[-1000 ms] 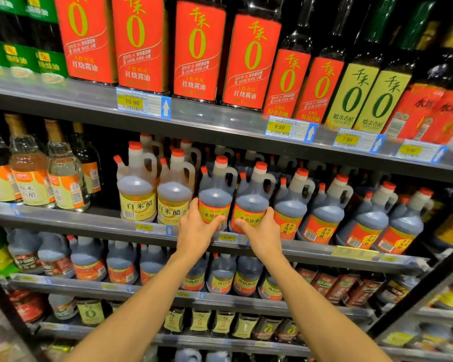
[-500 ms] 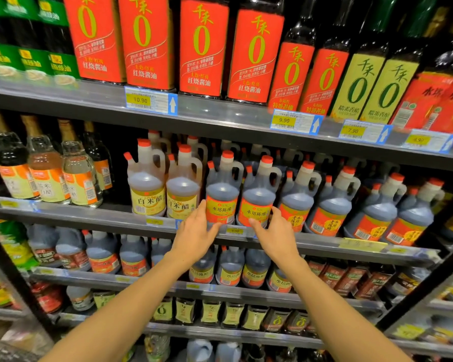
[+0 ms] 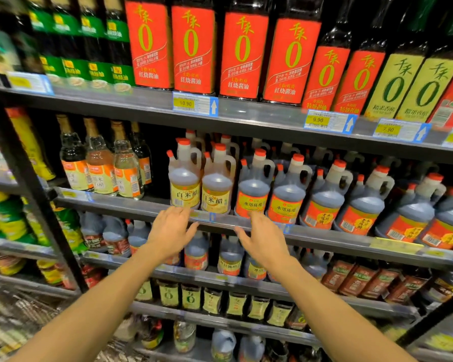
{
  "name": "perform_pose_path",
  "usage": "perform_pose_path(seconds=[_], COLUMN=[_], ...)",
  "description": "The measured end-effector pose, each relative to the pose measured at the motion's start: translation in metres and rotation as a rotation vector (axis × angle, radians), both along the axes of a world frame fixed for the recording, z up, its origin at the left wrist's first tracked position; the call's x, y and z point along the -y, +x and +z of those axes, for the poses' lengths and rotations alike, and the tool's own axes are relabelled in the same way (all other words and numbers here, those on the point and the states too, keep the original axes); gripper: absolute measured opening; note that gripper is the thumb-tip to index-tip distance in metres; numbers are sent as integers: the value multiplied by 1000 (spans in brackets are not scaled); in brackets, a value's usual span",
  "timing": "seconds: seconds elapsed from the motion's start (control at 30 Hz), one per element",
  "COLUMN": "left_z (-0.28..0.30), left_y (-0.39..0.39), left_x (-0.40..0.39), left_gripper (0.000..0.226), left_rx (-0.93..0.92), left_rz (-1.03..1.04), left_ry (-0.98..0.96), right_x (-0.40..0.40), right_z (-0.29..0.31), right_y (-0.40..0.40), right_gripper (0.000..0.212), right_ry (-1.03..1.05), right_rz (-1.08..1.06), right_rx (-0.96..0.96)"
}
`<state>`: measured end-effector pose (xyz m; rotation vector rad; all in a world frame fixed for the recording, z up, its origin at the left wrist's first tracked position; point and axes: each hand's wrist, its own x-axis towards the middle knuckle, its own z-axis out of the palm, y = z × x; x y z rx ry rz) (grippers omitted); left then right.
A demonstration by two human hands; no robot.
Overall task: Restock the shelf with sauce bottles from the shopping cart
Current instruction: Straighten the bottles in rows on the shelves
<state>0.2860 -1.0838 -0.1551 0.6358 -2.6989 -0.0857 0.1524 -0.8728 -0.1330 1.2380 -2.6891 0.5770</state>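
Observation:
Two dark vinegar jugs (image 3: 254, 190) (image 3: 288, 195) with red caps and orange-yellow labels stand side by side on the middle shelf (image 3: 332, 237). Left of them stand two pale rice-vinegar jugs (image 3: 185, 185). My left hand (image 3: 171, 231) hovers in front of the shelf edge just below the pale jugs, fingers spread and holding nothing. My right hand (image 3: 263, 237) hovers below the left dark jug, also open and apart from it. A blurred wire shopping cart (image 3: 21, 314) shows at the lower left; I see no bottles in it.
More red-labelled dark jugs (image 3: 361, 205) fill the shelf to the right. Glass bottles (image 3: 100, 163) stand to the left. Tall soy-sauce bottles (image 3: 192, 48) line the shelf above. Lower shelves hold smaller jugs (image 3: 230, 257) and jars. A black upright post (image 3: 34, 189) divides the bays.
Both hands have let go of the two dark jugs and drawn back and down, below the shelf edge. The jugs stay on the shelf. My view has turned to the left.

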Motion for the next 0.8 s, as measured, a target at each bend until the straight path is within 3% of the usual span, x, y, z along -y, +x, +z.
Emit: perform_pose_path(seconds=[0.17,0.27,0.4,0.47,0.6,0.7,0.8], left_z=[10,17,19,19,19,20,19], left_y=[8,2,-10,-16,-27,-35,-40], left_x=[26,38,48,50,52,54,54], left_gripper=[59,74,76,71,84,93,88], left_rx=[-215,-245,-233,-278,-331,-347,-348], left_rz=[181,253,249,206,219,259,267], left_ry=[279,362,448,519,634,649,621], right_x=[67,90,107,114,125,131,136], right_z=[-2,-1,-3,-3,-2,0,-2], right_y=[25,32,30,28,23,20,18], right_gripper=[69,82,97,95,93,97,92], right_ry=[-299,-462,-481,-502,-532,-533,-567], right_rz=[-28,-89,-218,-257,-283,-309,-331], right_rx=[265,369,435,455,457,467,467])
